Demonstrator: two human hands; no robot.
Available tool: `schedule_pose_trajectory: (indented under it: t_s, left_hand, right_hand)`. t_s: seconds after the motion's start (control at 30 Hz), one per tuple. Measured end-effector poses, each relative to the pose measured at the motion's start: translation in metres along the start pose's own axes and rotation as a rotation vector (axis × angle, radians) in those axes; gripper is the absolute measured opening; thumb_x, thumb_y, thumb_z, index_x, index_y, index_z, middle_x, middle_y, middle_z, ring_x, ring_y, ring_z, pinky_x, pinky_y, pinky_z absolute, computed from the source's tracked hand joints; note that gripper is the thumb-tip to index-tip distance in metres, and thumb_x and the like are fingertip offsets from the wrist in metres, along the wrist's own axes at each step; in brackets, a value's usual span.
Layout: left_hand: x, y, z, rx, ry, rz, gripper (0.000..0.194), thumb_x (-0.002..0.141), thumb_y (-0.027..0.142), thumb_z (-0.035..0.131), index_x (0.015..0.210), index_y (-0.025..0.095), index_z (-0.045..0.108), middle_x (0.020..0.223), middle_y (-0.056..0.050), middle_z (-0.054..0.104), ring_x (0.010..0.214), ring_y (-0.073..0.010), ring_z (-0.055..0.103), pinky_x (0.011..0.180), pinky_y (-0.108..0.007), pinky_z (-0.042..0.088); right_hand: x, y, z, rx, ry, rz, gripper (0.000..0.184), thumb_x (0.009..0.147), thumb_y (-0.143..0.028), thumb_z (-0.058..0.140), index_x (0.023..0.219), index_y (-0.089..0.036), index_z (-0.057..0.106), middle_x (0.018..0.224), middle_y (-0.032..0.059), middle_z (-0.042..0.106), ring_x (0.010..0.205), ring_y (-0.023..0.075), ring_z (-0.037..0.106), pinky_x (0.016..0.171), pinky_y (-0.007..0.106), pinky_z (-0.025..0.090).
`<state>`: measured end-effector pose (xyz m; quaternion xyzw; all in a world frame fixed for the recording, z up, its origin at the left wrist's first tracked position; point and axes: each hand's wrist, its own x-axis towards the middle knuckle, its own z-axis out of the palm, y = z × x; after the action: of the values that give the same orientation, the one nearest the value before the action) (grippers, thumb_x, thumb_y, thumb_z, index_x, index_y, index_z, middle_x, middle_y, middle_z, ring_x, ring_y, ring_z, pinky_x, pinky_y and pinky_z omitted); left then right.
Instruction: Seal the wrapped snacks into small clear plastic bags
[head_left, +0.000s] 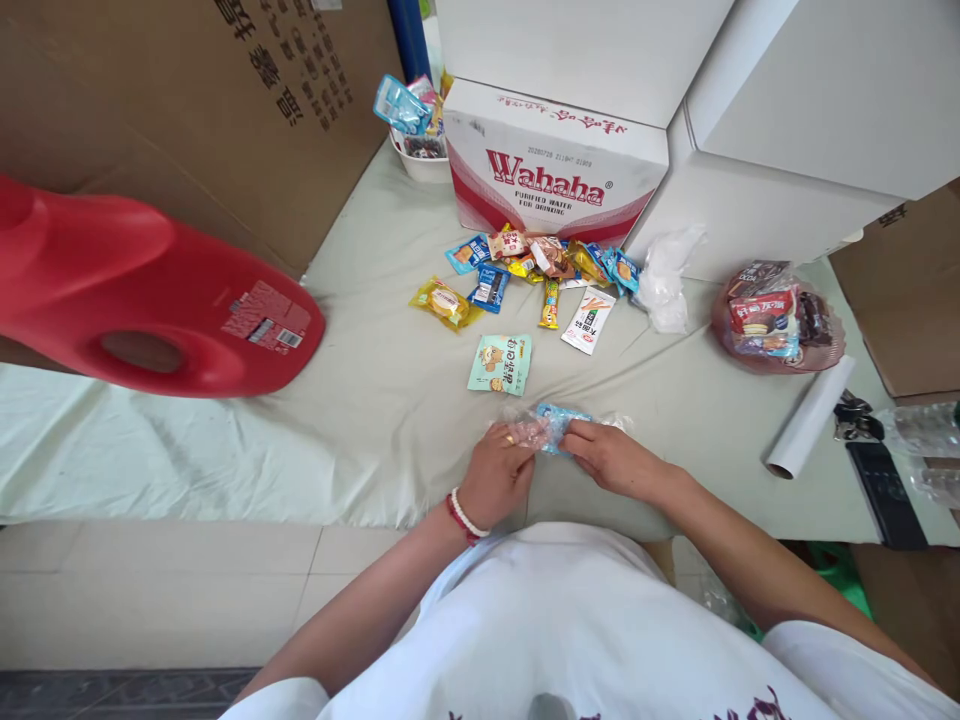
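Near the table's front edge, my left hand (496, 472) pinches a crinkled clear plastic bag (531, 430). A small blue snack packet (559, 420) lies in or under that clear plastic; which one I cannot tell. My right hand (606, 455) grips the packet's right side, fingers closed and partly hidden. Just beyond my hands is a pale green snack pouch (500, 364) with a cartoon animal on it. Farther back, a white snack packet (589, 320) and a yellow-wrapped snack (446, 303) lie before a pile of small packets (553, 257).
A red jug (202, 290) lies at the left. Behind the snacks stands a Wahaha carton (555, 165), with a white tub (420, 160) of packets beside it. To the right are a crumpled white bag (665, 280), a pink bowl (821, 355), a paper roll (810, 420) and a black phone (885, 495).
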<state>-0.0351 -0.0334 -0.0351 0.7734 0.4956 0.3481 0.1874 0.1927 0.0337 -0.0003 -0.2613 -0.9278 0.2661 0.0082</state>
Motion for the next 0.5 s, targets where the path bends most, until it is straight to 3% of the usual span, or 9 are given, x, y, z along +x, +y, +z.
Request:
schedule_pose_trajectory:
  t_s: [0.1,0.2,0.3,0.37,0.43,0.5]
  left_hand:
    - [-0.005,-0.014,-0.016,-0.109,0.252,-0.324,0.032,0.092,0.017,0.046,0.105,0.025,0.074,0.109,-0.006,0.076,0.105,-0.0204,0.068,0.093,-0.038,0.054]
    - [-0.003,-0.024,-0.024,-0.064,0.480,-0.683,0.030,0.098,0.033,0.043,0.112,0.021,0.067,0.114,-0.010,0.071,0.109,-0.0226,0.065,0.098,-0.040,0.051]
    - [0.003,-0.022,-0.025,0.014,0.363,-0.727,0.045,0.100,0.045,0.042,0.130,0.017,0.059,0.131,-0.016,0.065,0.126,-0.0288,0.057,0.109,-0.049,0.043]
    - [0.006,-0.016,-0.025,0.095,0.220,-0.699,0.047,0.093,0.049,0.054,0.128,0.017,0.061,0.132,-0.018,0.065,0.128,-0.0346,0.054,0.109,-0.055,0.040]
    - [0.008,-0.007,-0.024,0.050,0.121,-0.700,0.034,0.087,0.044,0.063,0.109,0.018,0.068,0.114,-0.015,0.072,0.114,-0.0332,0.061,0.100,-0.051,0.047]
    - [0.011,0.003,-0.024,-0.165,0.104,-0.710,0.020,0.087,0.038,0.063,0.092,0.020,0.068,0.092,-0.007,0.074,0.092,-0.0246,0.067,0.086,-0.039,0.053]
  right_hand:
    - [-0.001,-0.001,0.008,-0.002,0.047,0.045,0.039,0.101,-0.011,0.037,0.132,-0.022,0.056,0.100,0.0078,0.062,0.084,0.0197,0.055,0.071,0.029,0.042]
    - [0.001,-0.007,0.010,0.005,0.021,0.059,0.054,0.097,-0.006,0.038,0.145,-0.026,0.051,0.101,0.0070,0.061,0.085,0.0197,0.054,0.073,0.028,0.043]
    - [0.003,-0.012,0.009,-0.007,-0.007,0.088,0.060,0.094,-0.004,0.041,0.147,-0.029,0.052,0.101,0.0058,0.059,0.085,0.0192,0.050,0.074,0.028,0.042]
    - [0.004,-0.015,0.007,-0.017,-0.018,0.111,0.059,0.094,-0.005,0.042,0.147,-0.029,0.052,0.100,0.0057,0.057,0.084,0.0193,0.048,0.074,0.028,0.041]
    - [0.005,-0.016,0.005,-0.003,-0.023,0.110,0.056,0.095,-0.006,0.042,0.145,-0.028,0.055,0.100,0.0061,0.055,0.086,0.0199,0.047,0.075,0.029,0.042]
    - [0.006,-0.018,0.004,0.026,-0.003,0.091,0.051,0.096,-0.008,0.044,0.141,-0.028,0.058,0.101,0.0063,0.054,0.090,0.0210,0.047,0.080,0.031,0.043]
